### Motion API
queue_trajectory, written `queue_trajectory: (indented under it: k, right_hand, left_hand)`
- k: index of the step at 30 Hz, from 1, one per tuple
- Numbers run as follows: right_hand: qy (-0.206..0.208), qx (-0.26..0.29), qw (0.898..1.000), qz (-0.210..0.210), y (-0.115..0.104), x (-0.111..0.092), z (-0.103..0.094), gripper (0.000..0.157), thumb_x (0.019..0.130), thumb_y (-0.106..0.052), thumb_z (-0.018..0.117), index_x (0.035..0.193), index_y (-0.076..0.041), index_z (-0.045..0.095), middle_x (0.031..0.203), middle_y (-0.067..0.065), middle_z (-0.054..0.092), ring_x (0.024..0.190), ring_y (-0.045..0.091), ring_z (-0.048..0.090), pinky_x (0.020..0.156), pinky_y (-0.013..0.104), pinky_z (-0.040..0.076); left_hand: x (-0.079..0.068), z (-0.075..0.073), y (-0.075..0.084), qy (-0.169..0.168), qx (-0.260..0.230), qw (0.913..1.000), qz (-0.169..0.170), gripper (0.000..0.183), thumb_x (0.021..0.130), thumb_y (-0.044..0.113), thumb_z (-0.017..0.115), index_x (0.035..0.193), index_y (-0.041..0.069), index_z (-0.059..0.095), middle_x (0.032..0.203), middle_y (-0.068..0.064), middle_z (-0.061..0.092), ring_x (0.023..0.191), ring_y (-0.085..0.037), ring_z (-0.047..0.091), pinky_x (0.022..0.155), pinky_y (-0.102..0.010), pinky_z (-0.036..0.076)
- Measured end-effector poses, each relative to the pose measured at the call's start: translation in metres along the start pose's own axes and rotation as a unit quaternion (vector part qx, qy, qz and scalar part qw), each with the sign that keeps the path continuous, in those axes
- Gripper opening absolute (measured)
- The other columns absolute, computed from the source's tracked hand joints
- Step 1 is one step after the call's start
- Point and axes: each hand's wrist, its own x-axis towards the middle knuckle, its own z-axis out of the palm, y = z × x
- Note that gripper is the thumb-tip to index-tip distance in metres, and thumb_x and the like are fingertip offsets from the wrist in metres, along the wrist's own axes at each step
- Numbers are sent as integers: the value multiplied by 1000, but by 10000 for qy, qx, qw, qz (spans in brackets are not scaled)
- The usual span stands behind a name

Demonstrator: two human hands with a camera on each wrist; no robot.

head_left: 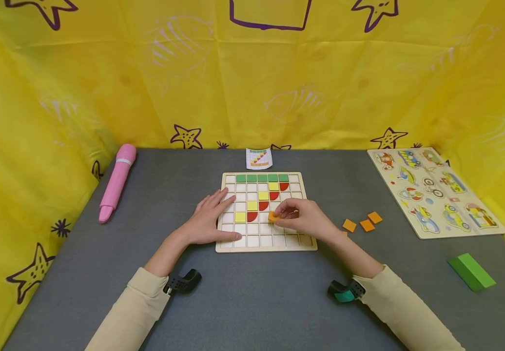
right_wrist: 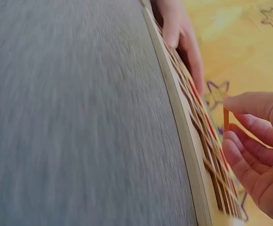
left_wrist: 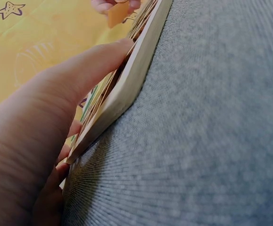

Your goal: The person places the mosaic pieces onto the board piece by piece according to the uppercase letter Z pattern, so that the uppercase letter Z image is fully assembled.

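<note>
A wooden grid board [head_left: 266, 247] lies flat on the table, with a row of green tiles [head_left: 262, 179] near its far edge. Yellow squares [head_left: 252, 205] and red quarter-round tiles [head_left: 263, 205] step diagonally down to the left. My left hand [head_left: 208, 219] rests on the board's left side, fingers spread, thumb on the near left cells. Between thumb and fingertips, my right hand [head_left: 300, 217] pinches an orange square tile [head_left: 272, 217] above the middle of the board. In the right wrist view that orange tile [right_wrist: 226, 119] is seen edge-on, apart from the board.
Several loose orange tiles [head_left: 367, 225] lie right of the board. Behind it is a small pattern card [head_left: 259, 159]. A pink pen-shaped object [head_left: 118, 183] lies at left. At right are a picture puzzle board [head_left: 437, 195] and a green block [head_left: 472, 272].
</note>
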Motion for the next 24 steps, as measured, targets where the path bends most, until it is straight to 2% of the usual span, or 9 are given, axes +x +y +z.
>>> queue_trajectory:
  k: [5, 9, 17, 24]
  right_hand:
    - [-137, -57, 9990, -416, -11, 9, 17, 15, 81, -12, 81, 92, -11, 72, 86, -4, 67, 79, 13, 61, 76, 27, 54]
    - [-214, -328, 9964, -746, -20, 13, 30, 15, 80, -13, 82, 90, -11, 72, 84, -6, 66, 78, 12, 60, 75, 26, 54]
    - [-289, -751, 9903, -1130, -32, 22, 50, 14, 80, -11, 80, 91, -10, 71, 84, -5, 66, 79, 12, 61, 76, 24, 51]
    - [-336, -1204, 9828, -1363, -37, 27, 59, 11, 82, -10, 78, 92, -11, 73, 85, -5, 67, 78, 9, 59, 73, 23, 49]
  left_hand:
    - [1, 0, 2, -81, 210, 9997, -60, 113, 71, 71, 70, 156, 13, 24, 163, -10, 4, 149, -28, 0, 115, -55, 3]
    - [1, 1, 1, -173, 392, 9991, -69, 118, 68, 76, 68, 157, 14, 21, 164, -9, 1, 149, -27, -3, 115, -54, 2]
    - [1, 1, 1, -165, 465, 9988, 52, 119, 69, 75, 69, 157, 11, 20, 163, -11, 1, 149, -27, -3, 115, -53, 2]
    - [-1, 0, 2, -180, 511, 9985, 76, 121, 68, 74, 70, 157, 10, 19, 163, -11, 0, 149, -28, -3, 115, -53, 2]
